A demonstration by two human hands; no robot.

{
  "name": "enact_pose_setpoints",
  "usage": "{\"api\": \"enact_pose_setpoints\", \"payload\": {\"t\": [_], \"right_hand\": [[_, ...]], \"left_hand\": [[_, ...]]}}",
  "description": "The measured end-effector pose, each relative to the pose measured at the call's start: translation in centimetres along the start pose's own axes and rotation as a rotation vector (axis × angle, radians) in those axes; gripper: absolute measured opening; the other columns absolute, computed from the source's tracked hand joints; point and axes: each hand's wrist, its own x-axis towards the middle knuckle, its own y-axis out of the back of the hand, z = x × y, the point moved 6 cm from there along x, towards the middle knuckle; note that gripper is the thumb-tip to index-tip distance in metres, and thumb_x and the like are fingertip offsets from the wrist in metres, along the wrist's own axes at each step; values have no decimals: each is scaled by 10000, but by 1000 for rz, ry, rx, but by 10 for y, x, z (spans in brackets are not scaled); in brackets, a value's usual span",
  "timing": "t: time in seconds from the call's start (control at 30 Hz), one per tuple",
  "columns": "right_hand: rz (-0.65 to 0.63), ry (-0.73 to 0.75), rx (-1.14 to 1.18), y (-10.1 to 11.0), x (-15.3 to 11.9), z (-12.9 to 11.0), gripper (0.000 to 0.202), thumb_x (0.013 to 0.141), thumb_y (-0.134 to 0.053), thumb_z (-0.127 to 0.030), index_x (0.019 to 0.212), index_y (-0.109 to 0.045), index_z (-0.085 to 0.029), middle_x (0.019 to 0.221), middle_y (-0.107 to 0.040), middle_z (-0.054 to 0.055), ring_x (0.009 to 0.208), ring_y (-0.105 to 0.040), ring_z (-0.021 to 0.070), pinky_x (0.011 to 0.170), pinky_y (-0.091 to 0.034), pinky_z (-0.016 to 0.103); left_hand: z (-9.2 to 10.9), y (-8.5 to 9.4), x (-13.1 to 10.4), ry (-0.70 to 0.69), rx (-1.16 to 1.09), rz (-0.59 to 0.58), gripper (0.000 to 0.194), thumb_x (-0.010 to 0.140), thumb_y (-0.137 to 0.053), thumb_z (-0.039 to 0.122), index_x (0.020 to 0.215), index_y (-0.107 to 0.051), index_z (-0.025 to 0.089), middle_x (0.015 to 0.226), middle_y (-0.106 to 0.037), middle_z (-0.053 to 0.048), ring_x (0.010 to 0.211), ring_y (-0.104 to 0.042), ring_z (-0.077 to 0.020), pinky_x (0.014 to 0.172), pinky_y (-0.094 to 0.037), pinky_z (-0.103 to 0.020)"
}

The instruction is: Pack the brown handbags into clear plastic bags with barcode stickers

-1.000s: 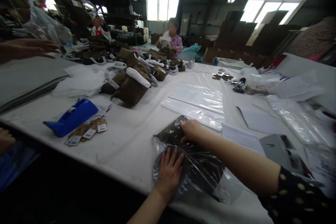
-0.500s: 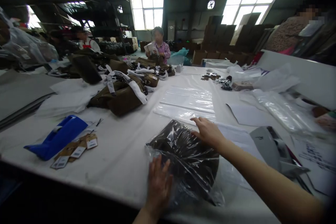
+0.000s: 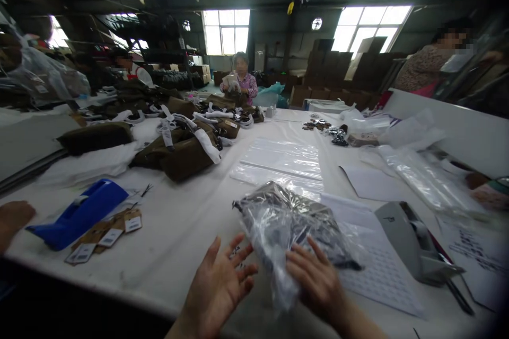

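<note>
A dark item in a clear plastic bag (image 3: 302,217) lies on the white table in front of me, with the bag's loose end bunched toward me. My right hand (image 3: 314,275) rests on that loose plastic, its fingers stretched out and the thumb hidden. To the left of the bag, my left hand (image 3: 222,286) is held palm up with fingers spread, holding nothing. A white sheet with a printed pattern (image 3: 377,275) lies partly under the bag.
Clear plastic bags (image 3: 282,161) lie beyond the wrapped item. A grey tape dispenser (image 3: 413,243) stands right, a blue one (image 3: 81,212) left beside cardboard tags (image 3: 111,235). Brown handbags (image 3: 175,153) are piled back left. Another person's hand (image 3: 14,222) is at the left edge.
The wrapped item has turned, and its loose plastic now bunches toward me. My left hand has turned palm up off the bag; my right came nearer. A brown bag at left now lies flat.
</note>
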Motion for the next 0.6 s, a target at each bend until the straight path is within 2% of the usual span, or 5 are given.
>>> {"api": "enact_pose_setpoints", "payload": {"t": [0.13, 0.2, 0.3, 0.47, 0.6], "right_hand": [[161, -608, 115, 85, 75, 109, 267, 792, -542, -423, 808, -632, -172, 692, -659, 69, 668, -609, 199, 664, -482, 320], [232, -793, 306, 100, 95, 154, 245, 760, -571, -396, 765, -624, -158, 676, -639, 44, 624, -576, 161, 589, -446, 268], [184, -922, 569, 79, 98, 196, 199, 700, -607, -324, 715, -621, -126, 631, -623, 37, 545, -545, 127, 501, -403, 228], [219, -1043, 680, 44, 62, 205, 202, 685, -585, -304, 712, -592, -104, 607, -611, 42, 493, -532, 106, 466, -408, 215], [372, -1043, 647, 93, 28, 182, 236, 712, -565, -337, 748, -603, -108, 648, -636, 51, 527, -567, 115, 494, -442, 220]], "left_hand": [[33, -34, -4, -343, 177, -73, 362, 820, -550, 410, 1051, -607, 137, 1000, -644, -123, 772, -625, -197, 678, -507, -298], [36, -17, -1, -414, 228, 21, 249, 797, -591, 304, 949, -648, 115, 895, -663, -100, 736, -621, -177, 679, -515, -282], [16, 34, 7, -289, 214, 210, 135, 794, -572, 179, 863, -659, 102, 787, -663, -79, 631, -606, -138, 613, -520, -254], [-22, 103, 3, -152, 164, 477, 147, 831, -495, 80, 851, -636, 114, 728, -653, -45, 520, -578, -94, 512, -505, -212], [-34, 115, 7, -59, 211, 497, 163, 838, -477, 55, 852, -621, 130, 744, -665, -38, 542, -606, -105, 532, -524, -223]]}}
